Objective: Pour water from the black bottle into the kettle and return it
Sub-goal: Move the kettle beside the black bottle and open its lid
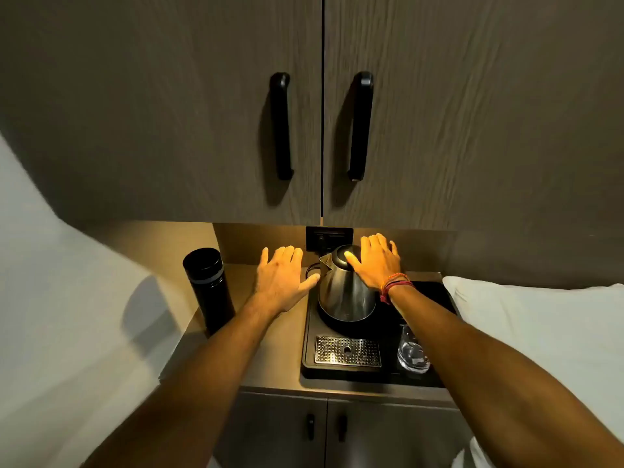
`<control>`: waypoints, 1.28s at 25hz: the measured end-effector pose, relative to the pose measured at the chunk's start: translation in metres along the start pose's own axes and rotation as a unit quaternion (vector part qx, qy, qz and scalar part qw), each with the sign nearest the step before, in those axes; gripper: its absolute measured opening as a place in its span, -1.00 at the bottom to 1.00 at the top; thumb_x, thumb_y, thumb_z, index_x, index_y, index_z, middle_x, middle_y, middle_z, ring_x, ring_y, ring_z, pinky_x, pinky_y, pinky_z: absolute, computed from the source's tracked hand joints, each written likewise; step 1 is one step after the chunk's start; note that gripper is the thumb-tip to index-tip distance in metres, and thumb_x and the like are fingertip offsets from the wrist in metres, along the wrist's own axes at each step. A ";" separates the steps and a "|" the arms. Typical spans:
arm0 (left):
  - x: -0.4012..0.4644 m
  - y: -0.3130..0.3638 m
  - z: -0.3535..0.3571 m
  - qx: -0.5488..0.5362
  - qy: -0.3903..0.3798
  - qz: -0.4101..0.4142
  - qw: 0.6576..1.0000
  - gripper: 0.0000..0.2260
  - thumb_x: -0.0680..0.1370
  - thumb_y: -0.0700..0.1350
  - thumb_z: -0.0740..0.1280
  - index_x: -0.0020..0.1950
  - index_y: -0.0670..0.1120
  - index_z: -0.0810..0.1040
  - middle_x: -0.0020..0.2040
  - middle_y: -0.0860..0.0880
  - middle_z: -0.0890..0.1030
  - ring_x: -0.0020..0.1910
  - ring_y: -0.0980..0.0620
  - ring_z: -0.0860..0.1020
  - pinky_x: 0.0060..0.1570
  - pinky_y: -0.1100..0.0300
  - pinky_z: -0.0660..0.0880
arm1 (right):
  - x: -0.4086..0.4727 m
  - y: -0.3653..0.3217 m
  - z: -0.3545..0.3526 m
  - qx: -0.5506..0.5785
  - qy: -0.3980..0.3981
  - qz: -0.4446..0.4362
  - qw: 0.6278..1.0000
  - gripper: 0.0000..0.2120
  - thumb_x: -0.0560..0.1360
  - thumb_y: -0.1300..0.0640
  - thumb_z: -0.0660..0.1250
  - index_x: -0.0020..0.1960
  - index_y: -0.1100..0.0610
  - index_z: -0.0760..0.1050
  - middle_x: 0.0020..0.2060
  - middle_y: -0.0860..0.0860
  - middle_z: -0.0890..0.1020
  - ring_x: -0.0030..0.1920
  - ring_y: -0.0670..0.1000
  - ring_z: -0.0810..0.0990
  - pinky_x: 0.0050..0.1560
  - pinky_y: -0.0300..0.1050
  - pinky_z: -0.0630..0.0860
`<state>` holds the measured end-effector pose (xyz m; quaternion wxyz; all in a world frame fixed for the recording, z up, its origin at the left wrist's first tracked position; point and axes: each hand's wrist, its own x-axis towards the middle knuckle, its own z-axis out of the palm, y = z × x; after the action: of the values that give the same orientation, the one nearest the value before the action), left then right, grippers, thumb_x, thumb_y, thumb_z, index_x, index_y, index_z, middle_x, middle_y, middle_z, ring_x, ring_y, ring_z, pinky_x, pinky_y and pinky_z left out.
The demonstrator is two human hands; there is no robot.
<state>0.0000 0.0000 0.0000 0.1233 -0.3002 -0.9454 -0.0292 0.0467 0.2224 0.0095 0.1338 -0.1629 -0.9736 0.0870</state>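
Black bottle [208, 289]: head view; stands upright on the worktop [270, 349] at about nine o'clock from the kettle [344, 285], well apart from it, cap on, untouched by either hand.
Kettle: sits on its round base at the twelve o'clock end of the black tray [309, 361], spout toward ten o'clock, lid down.
Left hand [282, 280]: grip spread flat and holding nothing, between bottle and kettle, thumb tip just beside the kettle's wall; I cannot tell whether it touches.
Right hand [376, 263]: grip spread, palm down at the kettle's three o'clock side, thumb on or just over the lid knob; nothing pinched.
Contents, bottle: opaque and capped, so the water level is hidden.
Contents, kettle: lid shut, nothing inside can be seen.
Contents, glass [412, 353]: clear tumbler at five o'clock from the kettle on the tray, seemingly with nothing in it.
Risk, lid: pouring with the lid shut would likely send water over the steel and into the base.
Risk, socket: the outlet [329, 238] lies at twelve o'clock just behind the kettle, so splash matters.
Risk, forearm: the right forearm passes right above the glass and could tip it on withdrawal.
Risk, bottle: tall and narrow, near the worktop's left edge; a careless reach could topple it.
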 end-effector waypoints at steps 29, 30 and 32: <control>0.055 -0.041 -0.013 -0.010 -0.023 -0.028 0.999 -0.45 0.62 0.31 0.13 0.30 -0.11 0.52 0.25 -0.13 0.60 0.28 -0.14 0.54 0.36 -0.15 0.37 | 0.025 0.047 0.018 0.348 -0.134 0.265 0.889 -0.59 0.64 0.07 -0.06 0.16 0.28 0.47 0.30 0.25 0.41 0.38 0.14 0.34 0.53 0.11 0.11; 0.053 -0.047 -0.018 -0.014 -0.021 -0.042 0.999 -0.46 0.61 0.30 0.15 0.29 -0.11 0.53 0.25 -0.13 0.60 0.28 -0.15 0.53 0.37 -0.16 0.34 | 0.022 0.044 0.014 0.359 -0.114 0.270 0.886 -0.58 0.64 0.07 -0.06 0.21 0.30 0.45 0.32 0.28 0.41 0.37 0.18 0.36 0.46 0.10 0.21; 0.047 -0.061 -0.026 0.001 -0.022 -0.066 0.998 -0.45 0.60 0.31 0.17 0.30 -0.11 0.53 0.28 -0.14 0.58 0.33 -0.18 0.50 0.40 -0.19 0.31 | 0.020 0.039 0.010 0.357 -0.076 0.264 0.893 -0.54 0.65 0.06 -0.06 0.33 0.35 0.37 0.37 0.31 0.40 0.40 0.28 0.36 0.35 0.13 0.29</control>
<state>-0.0667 -0.0265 0.0387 0.1009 -0.2380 -0.9656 -0.0297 0.0375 0.2640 -0.0034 0.0803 -0.3483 -0.8055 0.4726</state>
